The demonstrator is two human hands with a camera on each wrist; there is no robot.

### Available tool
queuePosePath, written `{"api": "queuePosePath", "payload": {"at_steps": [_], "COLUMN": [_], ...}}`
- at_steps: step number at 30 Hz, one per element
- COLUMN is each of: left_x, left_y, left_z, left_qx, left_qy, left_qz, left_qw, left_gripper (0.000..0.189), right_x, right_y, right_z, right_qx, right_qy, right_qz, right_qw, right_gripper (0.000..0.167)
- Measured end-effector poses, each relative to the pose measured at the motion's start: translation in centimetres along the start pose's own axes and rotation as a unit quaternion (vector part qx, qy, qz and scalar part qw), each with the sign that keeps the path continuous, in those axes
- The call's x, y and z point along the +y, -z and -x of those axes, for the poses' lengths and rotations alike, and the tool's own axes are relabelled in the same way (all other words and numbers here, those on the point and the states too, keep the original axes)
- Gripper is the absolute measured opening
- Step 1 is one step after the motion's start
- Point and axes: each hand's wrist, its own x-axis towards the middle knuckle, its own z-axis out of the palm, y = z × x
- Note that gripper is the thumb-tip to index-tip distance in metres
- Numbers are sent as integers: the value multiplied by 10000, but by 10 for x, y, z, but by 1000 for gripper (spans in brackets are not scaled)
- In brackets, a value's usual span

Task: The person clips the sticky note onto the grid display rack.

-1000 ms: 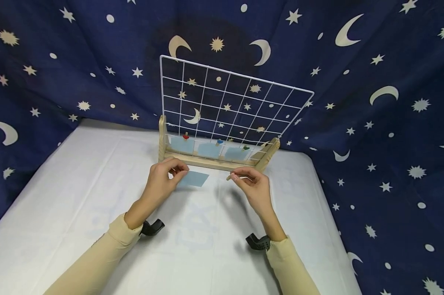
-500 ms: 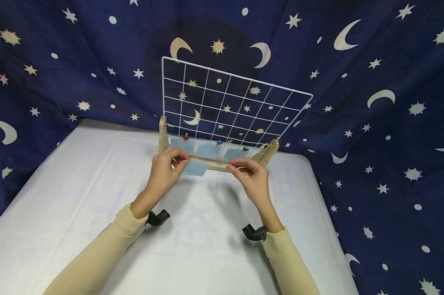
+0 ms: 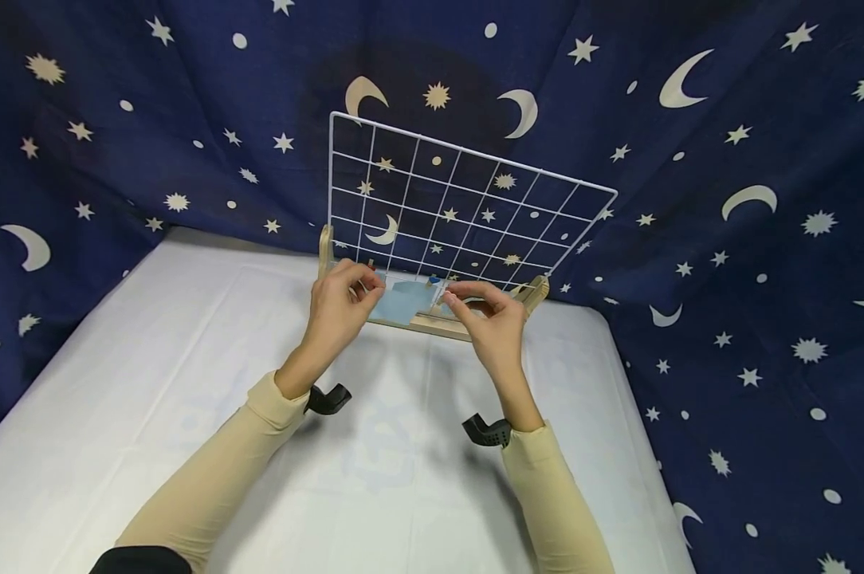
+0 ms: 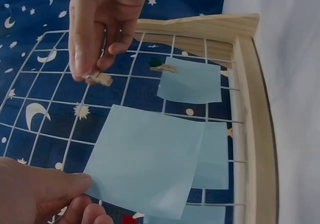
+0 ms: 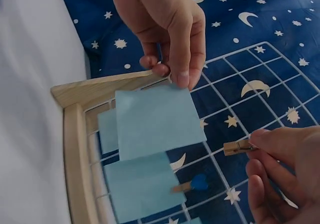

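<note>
My left hand point(image 3: 339, 307) pinches a light blue square of paper point(image 4: 145, 159) by one edge, and it overlaps the lower part of the white wire grid point(image 3: 461, 149). Between thumb and fingertips, my right hand point(image 3: 498, 325) grips a small wooden clothespin point(image 5: 235, 148), just right of the paper and close over the wires. Behind the held paper, several similar blue papers hang on the grid. One hangs from a clothespin with a blue heart point(image 5: 199, 182), another from a clothespin with a green heart point(image 4: 156, 62). A red heart point(image 4: 130, 219) shows partly at the left wrist view's bottom edge.
A wooden base point(image 3: 442, 325) with side posts carries the grid at the back of the white-covered table point(image 3: 396, 494). Dark blue cloth with moons and stars point(image 3: 690, 199) hangs behind and to the right. Black mounts point(image 3: 329, 399) sit at both wrists.
Both hands have moved forward and up from over the table to the grid's lower part. The held paper now overlaps the hanging papers; the clothespin stays in my right hand.
</note>
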Motion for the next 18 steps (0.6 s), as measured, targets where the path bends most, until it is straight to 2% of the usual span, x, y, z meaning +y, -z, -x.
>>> {"api": "queuePosePath", "payload": {"at_steps": [6, 10, 18], "left_x": [3, 5, 14], "left_y": [-3, -5, -6], "left_z": [-11, -18, -32], "left_qx": [206, 390, 757], "left_qy": [-36, -71, -103], "left_qz": [54, 136, 239], "left_qw": [9998, 9991, 9968], "left_gripper": [7, 6, 4], "right_x": [-31, -36, -45], "right_y": [-8, -13, -22], "right_z": [-14, -22, -39], "right_qx": [237, 412, 502], "right_qy": [273, 399, 511], "right_qz": [76, 107, 310], "right_qw": [9993, 9983, 9970], "right_gripper": [14, 14, 13]}}
